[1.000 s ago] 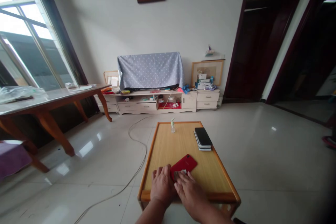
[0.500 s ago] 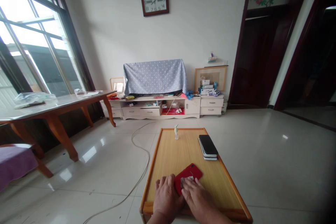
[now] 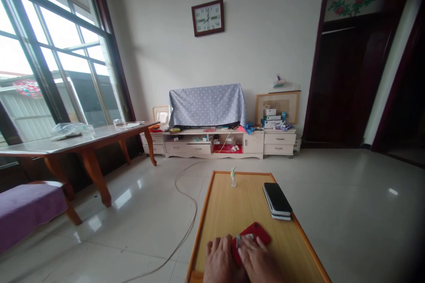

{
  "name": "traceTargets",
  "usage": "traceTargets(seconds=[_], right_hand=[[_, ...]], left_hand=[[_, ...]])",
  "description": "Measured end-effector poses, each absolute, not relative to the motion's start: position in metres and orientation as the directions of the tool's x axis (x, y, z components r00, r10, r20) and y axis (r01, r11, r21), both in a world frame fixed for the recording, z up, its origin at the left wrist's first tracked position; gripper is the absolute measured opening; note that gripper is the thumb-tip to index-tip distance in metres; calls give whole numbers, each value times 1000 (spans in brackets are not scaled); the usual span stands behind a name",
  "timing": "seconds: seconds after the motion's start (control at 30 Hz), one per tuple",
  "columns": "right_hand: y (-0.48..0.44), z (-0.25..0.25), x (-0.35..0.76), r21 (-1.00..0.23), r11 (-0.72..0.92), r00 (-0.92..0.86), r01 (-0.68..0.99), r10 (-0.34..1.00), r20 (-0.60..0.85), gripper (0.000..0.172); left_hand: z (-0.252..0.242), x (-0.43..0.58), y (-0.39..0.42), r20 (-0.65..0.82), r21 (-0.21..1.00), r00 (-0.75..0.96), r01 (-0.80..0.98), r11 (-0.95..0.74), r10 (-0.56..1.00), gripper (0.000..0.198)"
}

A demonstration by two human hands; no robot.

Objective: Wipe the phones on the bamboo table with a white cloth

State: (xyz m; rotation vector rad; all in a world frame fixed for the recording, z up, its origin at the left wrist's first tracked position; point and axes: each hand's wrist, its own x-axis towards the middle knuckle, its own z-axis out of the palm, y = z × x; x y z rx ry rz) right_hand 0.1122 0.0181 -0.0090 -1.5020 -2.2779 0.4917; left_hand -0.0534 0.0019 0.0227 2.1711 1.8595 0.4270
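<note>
A red phone lies flat near the front of a low wooden table. My left hand rests palm down on the table and presses against the phone's left edge. My right hand lies over the phone's near end, its fingertips on a small pale piece on the phone. Further back on the right, a stack of dark phones sits on the table. A small clear bottle stands at the table's far edge.
A white cable snakes over the glossy tiled floor left of the table. A long wooden table and a purple-cushioned seat stand at the left under the window. A cream cabinet with a covered screen lines the far wall.
The view has tilted up and shifted left, so the table and my hands sit lower and further right in frame. Both hands stay on the red phone in the same pose.
</note>
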Motion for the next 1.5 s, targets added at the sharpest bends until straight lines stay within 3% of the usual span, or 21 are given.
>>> traceTargets(seconds=[0.13,0.37,0.57,0.67,0.77,0.93,1.03,1.23,1.4,1.5], right_hand=[[37,-16,128,-430,183,-141,884,982,128,57],[26,-23,89,-472,459,-491,752,869,63,49],[44,-25,103,-387,281,-273,878,959,76,51],[44,-34,92,-408,382,-388,829,919,72,49],[47,-38,86,-412,443,-453,796,888,80,48],[67,-41,118,-331,171,-122,928,979,164,54],[68,-46,125,-273,88,-40,958,983,178,57],[37,-45,92,-391,399,-396,829,914,94,49],[32,-30,86,-381,320,-316,867,946,77,51],[29,-21,82,-394,368,-379,842,924,53,51]], left_hand=[[24,-53,3,70,401,140,903,-156,988,60],[4,-63,11,44,427,153,891,-157,987,54],[-14,-58,13,234,434,70,885,-168,970,56],[-19,-59,15,248,456,55,874,-167,967,40],[-17,-60,16,222,447,53,882,-149,974,37],[-4,-60,13,147,453,87,880,-145,985,64],[3,-59,12,89,447,100,885,-130,991,68],[14,-60,6,52,452,116,883,-127,992,41],[17,-60,2,100,456,132,875,-164,986,50],[15,-60,3,84,434,150,884,-171,985,47]])
